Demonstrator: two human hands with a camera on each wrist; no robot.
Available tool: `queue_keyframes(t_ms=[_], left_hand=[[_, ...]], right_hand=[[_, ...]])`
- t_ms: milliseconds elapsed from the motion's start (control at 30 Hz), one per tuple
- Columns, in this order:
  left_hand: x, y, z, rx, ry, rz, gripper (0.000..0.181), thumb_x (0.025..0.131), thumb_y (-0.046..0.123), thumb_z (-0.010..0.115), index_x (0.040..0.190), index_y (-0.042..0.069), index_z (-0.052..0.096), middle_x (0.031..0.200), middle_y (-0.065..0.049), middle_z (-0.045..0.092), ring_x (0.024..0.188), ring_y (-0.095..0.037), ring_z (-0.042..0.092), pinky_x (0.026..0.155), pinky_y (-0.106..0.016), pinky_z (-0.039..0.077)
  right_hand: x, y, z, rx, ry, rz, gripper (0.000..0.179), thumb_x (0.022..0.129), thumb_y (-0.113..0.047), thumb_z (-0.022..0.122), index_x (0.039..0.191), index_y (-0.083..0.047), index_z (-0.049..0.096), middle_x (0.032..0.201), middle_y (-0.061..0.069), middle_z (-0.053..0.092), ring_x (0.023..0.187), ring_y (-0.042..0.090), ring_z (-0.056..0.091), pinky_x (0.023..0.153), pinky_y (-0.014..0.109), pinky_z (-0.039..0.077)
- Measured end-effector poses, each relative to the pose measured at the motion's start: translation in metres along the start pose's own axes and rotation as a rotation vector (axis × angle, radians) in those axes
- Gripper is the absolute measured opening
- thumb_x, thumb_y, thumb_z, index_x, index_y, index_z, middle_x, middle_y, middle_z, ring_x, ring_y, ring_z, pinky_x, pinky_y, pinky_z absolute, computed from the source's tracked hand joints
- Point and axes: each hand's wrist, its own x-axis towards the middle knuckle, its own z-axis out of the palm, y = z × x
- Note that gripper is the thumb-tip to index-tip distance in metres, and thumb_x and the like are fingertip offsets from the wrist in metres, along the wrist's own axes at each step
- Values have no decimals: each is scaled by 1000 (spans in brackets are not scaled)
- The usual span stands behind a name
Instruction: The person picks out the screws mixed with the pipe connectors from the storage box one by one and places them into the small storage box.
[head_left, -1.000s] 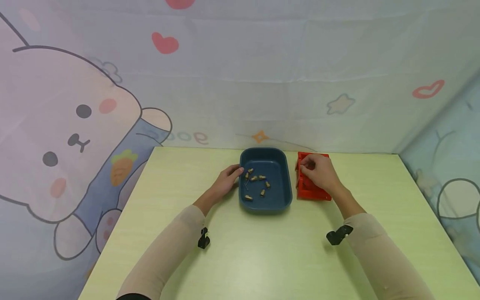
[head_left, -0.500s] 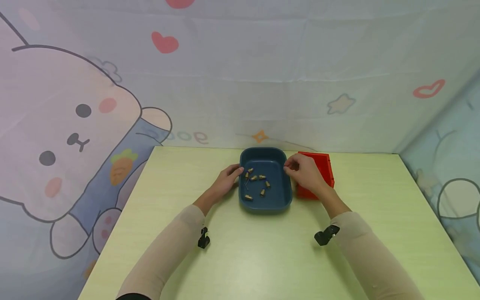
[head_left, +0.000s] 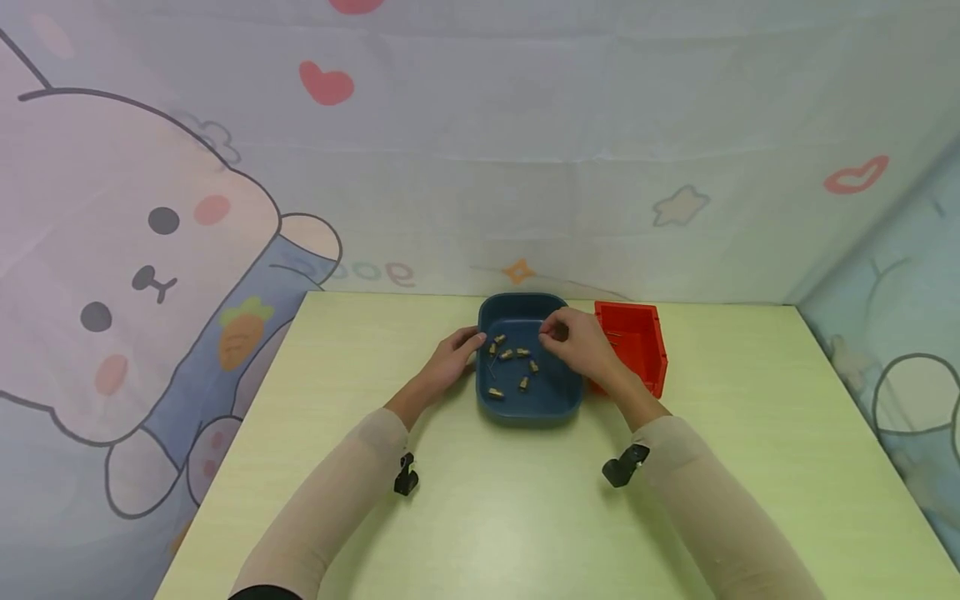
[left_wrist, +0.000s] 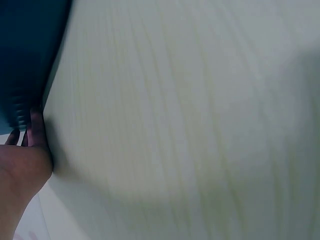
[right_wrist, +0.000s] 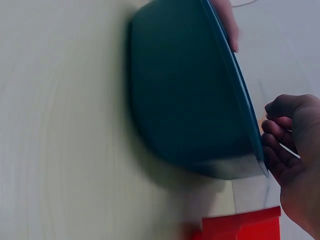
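A dark blue plastic tray (head_left: 536,412) stands on the table, with several small brass-coloured fittings (head_left: 522,352) and a thin pin-like piece (head_left: 492,365) inside. My left hand (head_left: 450,362) holds its left wall, thumb over the rim, fingers along the outside; in the left wrist view the hand (left_wrist: 25,162) is against the tray wall. My right hand (head_left: 588,346) is above the tray's right part, fingers loosely bent, with nothing visible between them. In the right wrist view this hand (right_wrist: 295,145) appears beside the rim.
A red parts bin (head_left: 651,379) stands just right of the tray, with a few thin metal pieces (head_left: 613,336) at its left side. The pale table (head_left: 480,517) meets a printed cloth backdrop (head_left: 480,208) behind both containers.
My right hand has moved left from over the red bin to above the blue tray, uncovering the bin's inside. The left hand has stayed at the tray.
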Motion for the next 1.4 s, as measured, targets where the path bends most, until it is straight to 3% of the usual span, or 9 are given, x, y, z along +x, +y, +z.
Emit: queue_keyframes(t_ms=[367,833,1400], left_hand=[[-1,-2,0,16,10,-17,63,112,44,54,161,8,41,162,-12,45,152,-28,40,120,-44,46],[-3,0,-2,11,8,-4,66,111,46,55,161,6,41,162,-15,45,152,-30,40,120,-45,45],[-4,-1,-2,34,15,0,62,112,43,53,160,6,42,161,-14,46,151,-28,41,120,-44,45]], right_hand=[[7,-14,25,24,-22,-8,8,97,-11,77,101,-4,75,98,9,72,87,23,69,83,40,63],[11,-23,35,69,-11,3,7,96,-9,77,100,-4,75,97,8,72,87,22,69,83,39,63],[17,-29,63,112,7,29,7,94,-8,79,100,-4,77,95,8,74,87,21,69,82,38,63]])
